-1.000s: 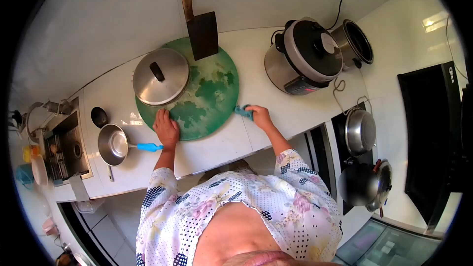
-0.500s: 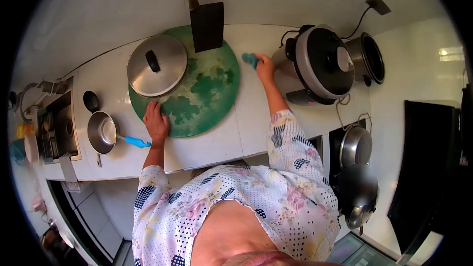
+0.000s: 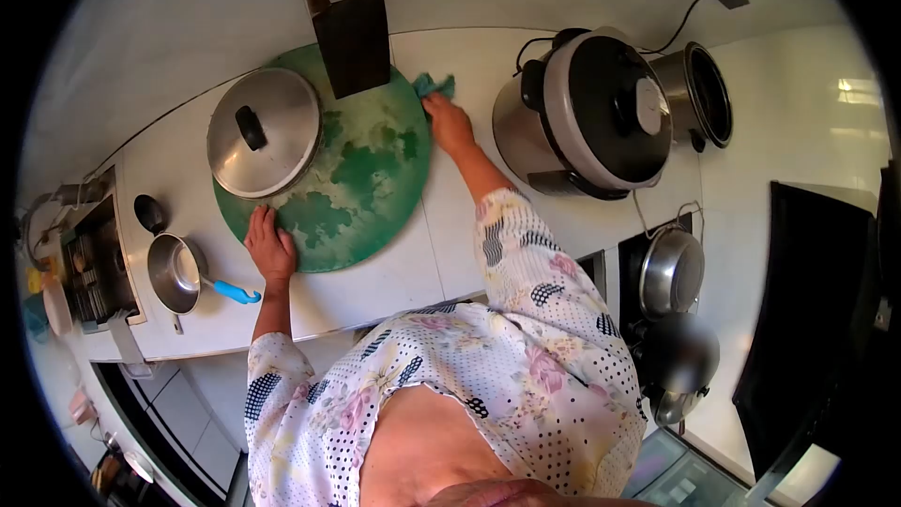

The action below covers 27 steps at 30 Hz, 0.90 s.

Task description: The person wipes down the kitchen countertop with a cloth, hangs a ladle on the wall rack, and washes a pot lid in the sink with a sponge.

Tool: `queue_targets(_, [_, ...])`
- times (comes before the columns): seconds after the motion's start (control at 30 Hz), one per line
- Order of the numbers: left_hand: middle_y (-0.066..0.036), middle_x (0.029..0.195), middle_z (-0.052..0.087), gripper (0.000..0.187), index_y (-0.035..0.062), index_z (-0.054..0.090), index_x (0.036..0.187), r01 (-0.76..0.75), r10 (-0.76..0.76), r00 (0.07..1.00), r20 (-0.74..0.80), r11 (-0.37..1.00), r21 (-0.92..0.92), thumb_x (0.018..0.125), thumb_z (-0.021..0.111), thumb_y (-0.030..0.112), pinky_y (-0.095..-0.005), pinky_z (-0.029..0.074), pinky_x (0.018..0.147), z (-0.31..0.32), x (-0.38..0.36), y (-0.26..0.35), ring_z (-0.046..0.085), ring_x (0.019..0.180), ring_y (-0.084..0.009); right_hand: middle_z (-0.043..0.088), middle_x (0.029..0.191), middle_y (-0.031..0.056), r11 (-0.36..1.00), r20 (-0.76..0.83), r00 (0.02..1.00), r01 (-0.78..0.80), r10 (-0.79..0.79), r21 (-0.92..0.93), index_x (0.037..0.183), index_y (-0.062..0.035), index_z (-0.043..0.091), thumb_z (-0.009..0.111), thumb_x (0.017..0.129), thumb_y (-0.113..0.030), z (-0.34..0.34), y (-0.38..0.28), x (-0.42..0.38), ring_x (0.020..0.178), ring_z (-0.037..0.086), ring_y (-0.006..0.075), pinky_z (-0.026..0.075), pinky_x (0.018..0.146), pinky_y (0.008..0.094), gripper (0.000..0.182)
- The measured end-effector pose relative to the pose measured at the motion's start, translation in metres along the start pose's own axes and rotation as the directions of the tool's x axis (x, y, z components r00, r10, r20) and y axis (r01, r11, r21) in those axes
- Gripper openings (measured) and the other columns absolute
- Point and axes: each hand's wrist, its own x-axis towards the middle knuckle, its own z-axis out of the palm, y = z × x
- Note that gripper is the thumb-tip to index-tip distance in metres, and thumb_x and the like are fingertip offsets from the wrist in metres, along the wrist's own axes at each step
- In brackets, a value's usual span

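My left hand lies at the near left edge of a round green board, fingers stretched out flat and holding nothing. A teal cloth is bunched under the fingers of my right hand, on the white counter just beside the board's right edge. Resting on the board's left part is a metal lid with a black knob. A cleaver with a wooden handle appears at the board's far edge, blade toward me.
A large electric pressure cooker stands right of my right hand, with a metal pot behind it. To the left are a small saucepan with a blue handle, a black ladle-like bowl and a sink. Metal pans sit lower right.
My right hand has moved left with the cloth, from near the pressure cooker to the board's edge. My left hand stays at the board. The whole view has shifted slightly.
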Motion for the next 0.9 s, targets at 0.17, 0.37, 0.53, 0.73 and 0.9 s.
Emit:
queue_targets(0.17, [-0.011, 0.133, 0.046, 0.044, 0.0058, 0.049, 0.123, -0.006, 0.006, 1.000, 0.002, 1.000, -0.012, 0.079, 0.050, 0.009, -0.0407, 0.029, 0.101, -0.003, -0.002, -0.002, 0.039, 0.127, -0.0282, 0.063, 0.103, 0.0140, 0.996, -0.039, 0.997, -0.066, 0.064, -0.063, 0.102, -0.0039, 0.062, 0.051, 0.083, -0.005, -0.030, -0.044, -0.101, 0.092, 0.059, 0.0354, 0.048, 0.078, 0.0402, 0.022])
queue_targets(0.37, [-0.011, 0.133, 0.047, 0.044, 0.0062, 0.049, 0.123, -0.008, 0.005, 0.999, -0.033, 0.996, -0.087, 0.079, 0.052, 0.010, -0.0411, 0.029, 0.101, -0.005, -0.005, -0.003, 0.039, 0.128, -0.0264, 0.064, 0.106, 0.0165, 0.968, 0.071, 0.966, -0.247, 0.249, -0.033, 0.103, -0.0046, 0.065, 0.052, 0.083, -0.001, -0.043, -0.085, -0.185, 0.095, 0.062, 0.0320, 0.049, 0.080, 0.0348, 0.024])
queue_targets(0.53, [-0.018, 0.115, 0.056, 0.032, 0.0020, 0.057, 0.103, -0.095, 0.066, 0.994, -0.088, 0.918, -0.384, 0.071, 0.061, 0.006, -0.0432, 0.043, 0.089, 0.001, -0.003, -0.003, 0.052, 0.109, -0.0364, 0.066, 0.092, 0.0071, 0.798, -0.189, 0.791, -0.510, 0.581, 0.321, 0.103, -0.0023, 0.063, 0.059, 0.084, -0.005, -0.063, -0.121, -0.213, 0.081, 0.061, 0.0147, 0.049, 0.070, 0.0267, 0.019])
queue_targets(0.73, [-0.015, 0.116, 0.057, 0.045, 0.0020, 0.052, 0.119, 0.294, 0.127, 0.915, 0.384, 0.443, -0.847, 0.082, 0.067, 0.022, -0.0362, 0.046, 0.088, 0.016, -0.065, 0.165, 0.054, 0.110, -0.0274, 0.062, 0.092, 0.0028, 0.392, 0.144, 0.728, -0.512, 0.670, 0.765, 0.115, -0.0004, 0.057, 0.058, 0.089, -0.009, -0.065, -0.148, -0.240, 0.079, 0.057, 0.0092, 0.048, 0.067, 0.0233, 0.027])
queue_targets(0.9, [-0.007, 0.092, 0.063, 0.033, 0.0009, 0.056, 0.110, 0.596, 0.113, 0.790, 0.603, 0.087, -0.798, 0.083, 0.064, 0.016, -0.0274, 0.049, 0.067, 0.039, -0.064, 0.235, 0.059, 0.078, -0.0129, 0.062, 0.099, 0.0053, 0.574, 0.256, 0.853, -0.500, 0.455, 0.648, 0.117, -0.0011, 0.056, 0.055, 0.091, -0.013, -0.106, -0.131, -0.233, 0.088, 0.059, 0.0121, 0.049, 0.070, 0.0248, 0.028])
